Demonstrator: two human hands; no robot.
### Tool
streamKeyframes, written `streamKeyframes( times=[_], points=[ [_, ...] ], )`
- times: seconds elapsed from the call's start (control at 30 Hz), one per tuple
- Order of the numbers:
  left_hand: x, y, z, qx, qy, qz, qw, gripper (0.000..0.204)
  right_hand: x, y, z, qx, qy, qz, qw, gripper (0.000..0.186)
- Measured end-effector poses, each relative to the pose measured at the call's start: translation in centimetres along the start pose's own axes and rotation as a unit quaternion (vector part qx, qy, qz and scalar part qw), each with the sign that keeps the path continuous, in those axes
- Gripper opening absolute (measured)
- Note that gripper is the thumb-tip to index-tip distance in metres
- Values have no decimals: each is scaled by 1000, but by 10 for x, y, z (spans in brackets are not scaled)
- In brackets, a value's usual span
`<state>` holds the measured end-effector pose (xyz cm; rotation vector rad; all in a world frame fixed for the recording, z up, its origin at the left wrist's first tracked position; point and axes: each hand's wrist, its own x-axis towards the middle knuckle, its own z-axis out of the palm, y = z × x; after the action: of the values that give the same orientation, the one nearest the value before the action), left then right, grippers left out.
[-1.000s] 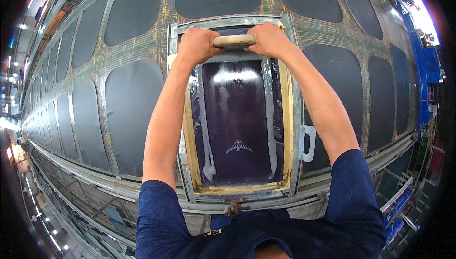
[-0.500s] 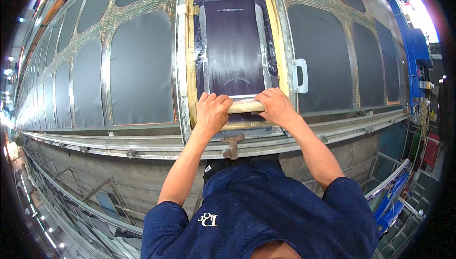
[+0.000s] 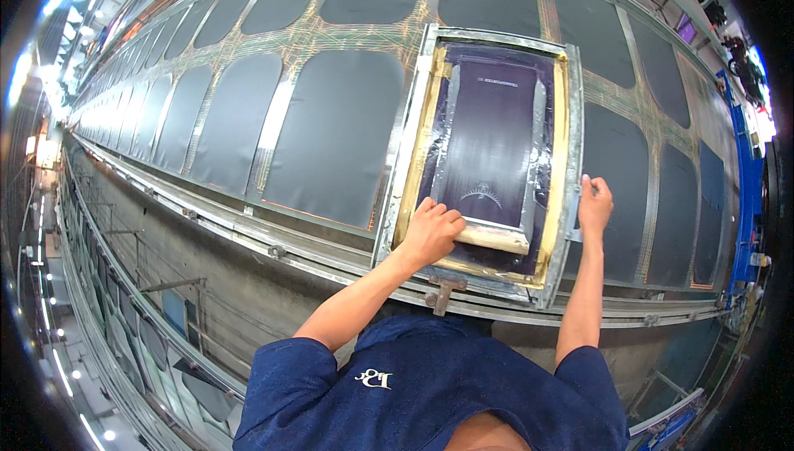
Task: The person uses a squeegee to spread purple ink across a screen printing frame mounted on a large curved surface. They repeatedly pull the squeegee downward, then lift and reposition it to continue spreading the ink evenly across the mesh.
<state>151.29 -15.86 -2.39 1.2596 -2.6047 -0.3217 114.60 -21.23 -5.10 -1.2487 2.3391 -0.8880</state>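
Note:
A screen-printing frame [image 3: 576,112] with metal sides and yellowed inner edges lies on the long table in front of me. Its dark purple mesh [image 3: 495,132] carries a small pale arc design. Across the near end of the mesh rests a squeegee [image 3: 496,240] with a pale wooden grip. My left hand [image 3: 432,234] is closed on the squeegee's left end. At the frame's right side, my right hand [image 3: 595,205] has its fingers curled around the side handle, which is mostly hidden behind the hand.
Dark grey sheet panels [image 3: 335,132] with rounded corners lie in rows along the table. A metal rail [image 3: 273,250] runs along its near edge, with a clamp-like bracket [image 3: 445,294] below the frame. Blue machinery [image 3: 740,203] stands at the far right. Racks [image 3: 178,285] stand at lower left.
My right hand has let go of the squeegee and moved right to the frame's side handle. My left hand stays on the squeegee. The view has turned, so the frame appears tilted and farther right.

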Motion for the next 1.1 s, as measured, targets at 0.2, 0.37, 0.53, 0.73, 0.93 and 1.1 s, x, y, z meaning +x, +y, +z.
streamKeyframes(
  times=[0.2,0.37,0.53,0.73,0.93,1.1],
  points=[
    [-29,-42,-57,10,4,-28,1000,37,-47,-82,30,85,51,-50,994,28],
    [-103,-174,-110,7,-33,-49,998,39,-110,-142,166,160,55,-69,983,27],
    [-164,-221,-151,65,-1,-7,998,43,-151,-215,214,194,6,-11,981,22],
    [-218,-213,-141,64,24,41,997,46,-156,-225,230,144,42,-11,989,25],
    [-180,-244,-140,47,33,55,997,39,-150,-215,243,88,16,6,996,25],
    [-79,-327,-132,69,64,66,993,31,-143,-247,207,-99,-136,49,985,24]
  ],
)
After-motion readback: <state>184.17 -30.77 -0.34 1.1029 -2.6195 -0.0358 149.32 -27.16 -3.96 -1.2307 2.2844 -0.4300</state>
